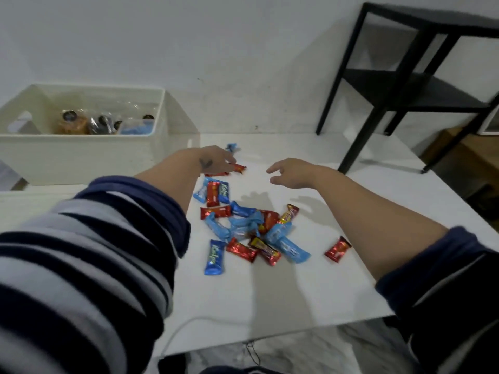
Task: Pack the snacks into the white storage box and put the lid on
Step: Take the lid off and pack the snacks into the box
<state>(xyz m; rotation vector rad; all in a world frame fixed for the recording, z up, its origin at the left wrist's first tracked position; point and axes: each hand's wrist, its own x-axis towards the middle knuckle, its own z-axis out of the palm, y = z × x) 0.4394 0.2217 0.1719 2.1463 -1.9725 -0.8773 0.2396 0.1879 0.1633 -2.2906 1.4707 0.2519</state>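
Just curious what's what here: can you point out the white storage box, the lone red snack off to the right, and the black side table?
white storage box [81, 157]: head view, front wall.
lone red snack [337, 249]: head view, wrapper middle.
black side table [421, 91]: head view, lower shelf.

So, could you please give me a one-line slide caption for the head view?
Left hand reaches a red snack beside the open white box; right hand hovers over the scattered snacks.

Red and blue snacks [243, 230]; white storage box [81, 155]; navy-grey striped sleeve [89, 252]
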